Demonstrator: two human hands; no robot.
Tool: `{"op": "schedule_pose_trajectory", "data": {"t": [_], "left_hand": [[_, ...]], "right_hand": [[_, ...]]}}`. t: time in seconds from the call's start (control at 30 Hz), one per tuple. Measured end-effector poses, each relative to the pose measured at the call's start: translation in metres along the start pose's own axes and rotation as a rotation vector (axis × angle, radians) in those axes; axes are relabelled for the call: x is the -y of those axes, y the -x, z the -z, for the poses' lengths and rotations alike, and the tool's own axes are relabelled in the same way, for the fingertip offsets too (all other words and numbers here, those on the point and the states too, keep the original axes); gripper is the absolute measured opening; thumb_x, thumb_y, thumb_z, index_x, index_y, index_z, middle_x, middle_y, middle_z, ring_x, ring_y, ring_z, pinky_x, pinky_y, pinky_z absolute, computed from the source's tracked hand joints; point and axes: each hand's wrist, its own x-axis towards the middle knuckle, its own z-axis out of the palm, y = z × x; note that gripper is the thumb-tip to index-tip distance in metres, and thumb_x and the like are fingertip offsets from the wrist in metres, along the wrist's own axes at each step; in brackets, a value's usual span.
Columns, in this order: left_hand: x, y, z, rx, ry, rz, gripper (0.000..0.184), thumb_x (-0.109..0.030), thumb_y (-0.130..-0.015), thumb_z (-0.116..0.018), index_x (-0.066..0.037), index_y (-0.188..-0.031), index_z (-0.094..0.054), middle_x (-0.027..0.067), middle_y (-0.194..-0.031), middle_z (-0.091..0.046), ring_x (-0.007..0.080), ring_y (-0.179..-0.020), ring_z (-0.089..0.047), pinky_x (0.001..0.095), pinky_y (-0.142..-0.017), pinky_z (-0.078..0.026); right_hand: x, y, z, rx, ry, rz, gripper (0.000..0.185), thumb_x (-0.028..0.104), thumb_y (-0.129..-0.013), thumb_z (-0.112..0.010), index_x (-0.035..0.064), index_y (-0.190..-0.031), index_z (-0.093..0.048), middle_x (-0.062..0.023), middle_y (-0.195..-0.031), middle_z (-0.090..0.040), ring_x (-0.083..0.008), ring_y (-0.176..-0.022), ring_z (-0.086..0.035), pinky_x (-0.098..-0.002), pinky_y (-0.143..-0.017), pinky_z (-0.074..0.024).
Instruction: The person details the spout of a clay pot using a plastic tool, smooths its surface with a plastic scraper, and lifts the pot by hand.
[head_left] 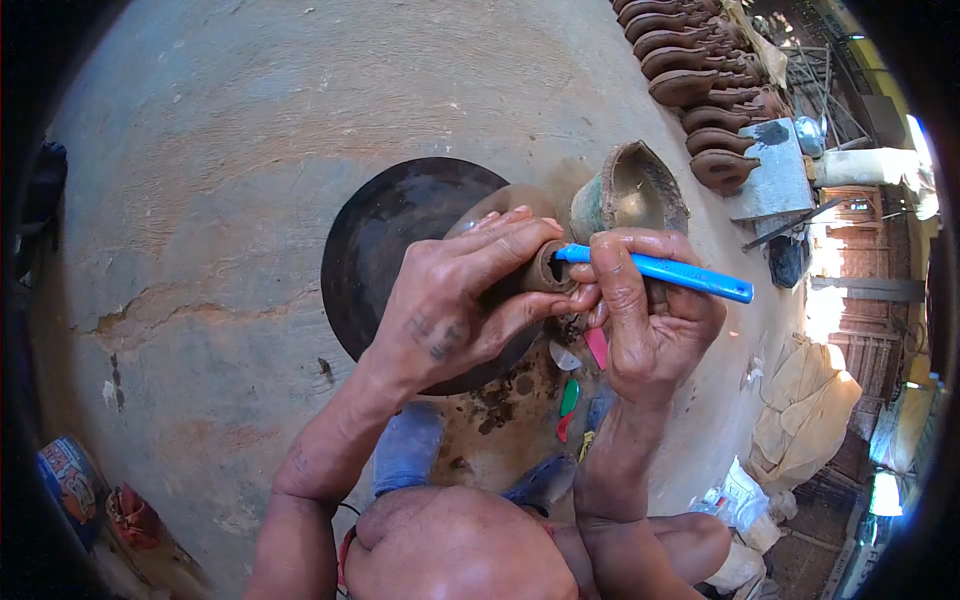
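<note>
My left hand [450, 285] is wrapped round a brown clay piece whose round, hollow end [553, 268] faces right. Pinched in my right hand [650, 325] is a slim blue tool [690, 276], its tip at the mouth of that hollow end. Whether the tip touches the clay inside, I cannot tell. My left fingers cover most of the clay piece. Under both hands lies a dark round disc [365, 250], wet in places.
Beyond my right hand stands a worn bowl [585, 205] holding murky liquid. Small tools, including a green one [570, 397] and a pink one [597, 347], lie near my feet. Rows of brown clay pieces [720, 170] line the upper right, beside a pale block [775, 180].
</note>
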Motion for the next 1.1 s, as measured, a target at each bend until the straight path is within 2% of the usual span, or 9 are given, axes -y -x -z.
{"op": "schedule_pose_trajectory", "data": {"t": [0.23,0.4,0.47,0.6,0.67,0.7,0.77,0.87,1.1], "left_hand": [[0.007,-0.016,0.017,0.214,0.142,-0.005,0.061,-0.025,-0.08,-0.091,-0.001,-0.132,-0.07,0.0209,-0.121,-0.076,0.0381,-0.12,-0.071,0.0496,-0.114,-0.049],[0.012,-0.027,0.026,0.348,0.149,-0.035,0.064,-0.03,-0.083,-0.09,-0.002,-0.137,-0.068,0.021,-0.12,-0.076,0.0391,-0.119,-0.071,0.0533,-0.116,-0.046],[0.012,-0.03,0.03,0.432,0.151,-0.03,0.066,-0.029,-0.085,-0.088,-0.002,-0.141,-0.066,0.0207,-0.125,-0.074,0.0397,-0.119,-0.071,0.0574,-0.12,-0.041],[0.011,-0.024,0.032,0.441,0.079,-0.01,0.068,-0.03,-0.085,-0.088,-0.002,-0.142,-0.065,0.0195,-0.131,-0.073,0.0385,-0.125,-0.068,0.0594,-0.122,-0.037],[0.005,-0.016,0.033,0.279,-0.104,-0.057,0.068,-0.032,-0.084,-0.089,-0.004,-0.141,-0.066,0.0178,-0.136,-0.071,0.0362,-0.134,-0.064,0.0587,-0.122,-0.037],[-0.001,-0.01,0.03,0.281,-0.103,-0.056,0.068,-0.032,-0.084,-0.089,-0.004,-0.141,-0.066,0.0178,-0.136,-0.071,0.0362,-0.134,-0.064,0.0587,-0.122,-0.037],[-0.016,0.005,0.023,0.091,-0.215,0.016,0.069,-0.033,-0.081,-0.092,-0.006,-0.14,-0.068,0.0153,-0.137,-0.071,0.0344,-0.14,-0.06,0.0576,-0.124,-0.036],[-0.025,0.021,0.005,-0.028,-0.247,0.03,0.072,-0.034,-0.078,-0.094,-0.007,-0.139,-0.069,0.0137,-0.136,-0.072,0.0334,-0.14,-0.06,0.0564,-0.126,-0.032],[-0.017,0.025,-0.009,-0.088,-0.227,0.038,0.065,-0.031,-0.08,-0.091,-0.008,-0.137,-0.071,0.0117,-0.135,-0.073,0.0341,-0.141,-0.059,0.056,-0.129,-0.026]], "right_hand": [[-0.004,-0.006,0.008,0.075,-0.012,-0.011,0.008,0.008,-0.101,-0.074,-0.0004,-0.101,-0.074,-0.0049,-0.084,-0.073,-0.0067,-0.068,-0.064,-0.0213,-0.059,-0.0498],[-0.008,-0.011,0.015,0.158,-0.002,0.012,0.008,0.008,-0.101,-0.075,0.0006,-0.099,-0.074,-0.0042,-0.082,-0.072,-0.0072,-0.067,-0.062,-0.0217,-0.059,-0.0461],[-0.009,-0.013,0.017,0.182,-0.011,0.017,0.007,0.008,-0.101,-0.075,0.0009,-0.099,-0.074,-0.0041,-0.082,-0.072,-0.0073,-0.068,-0.061,-0.0222,-0.06,-0.0456],[-0.008,-0.012,0.017,0.17,0.01,0.038,0.006,0.006,-0.1,-0.073,0.0007,-0.098,-0.074,-0.0025,-0.083,-0.07,-0.0058,-0.07,-0.06,-0.0221,-0.062,-0.0448],[-0.007,-0.009,0.015,0.129,0.009,0.03,0.005,0.005,-0.1,-0.073,0.0006,-0.097,-0.074,-0.0019,-0.083,-0.07,-0.0053,-0.071,-0.06,-0.022,-0.062,-0.0444],[-0.007,-0.006,0.015,0.102,0.015,0.033,0.004,0.004,-0.1,-0.074,0.0008,-0.097,-0.074,-0.0012,-0.083,-0.069,-0.0045,-0.071,-0.059,-0.0213,-0.062,-0.0437],[-0.005,-0.001,0.013,0.072,0.02,0.034,0.004,0.003,-0.099,-0.074,0.0009,-0.096,-0.074,-0.0004,-0.083,-0.069,-0.0037,-0.071,-0.059,-0.0206,-0.062,-0.0429],[-0.003,0.003,0.009,0.039,0.091,0.006,0.003,0.003,-0.098,-0.075,0.0015,-0.096,-0.074,-0.0001,-0.083,-0.069,-0.0025,-0.07,-0.058,-0.0191,-0.061,-0.0418],[-0.005,0.007,0.003,-0.031,0.042,0.03,0.003,0.001,-0.096,-0.077,0.0011,-0.098,-0.075,-0.0012,-0.083,-0.071,-0.0017,-0.068,-0.059,-0.0189,-0.057,-0.0416]]}}
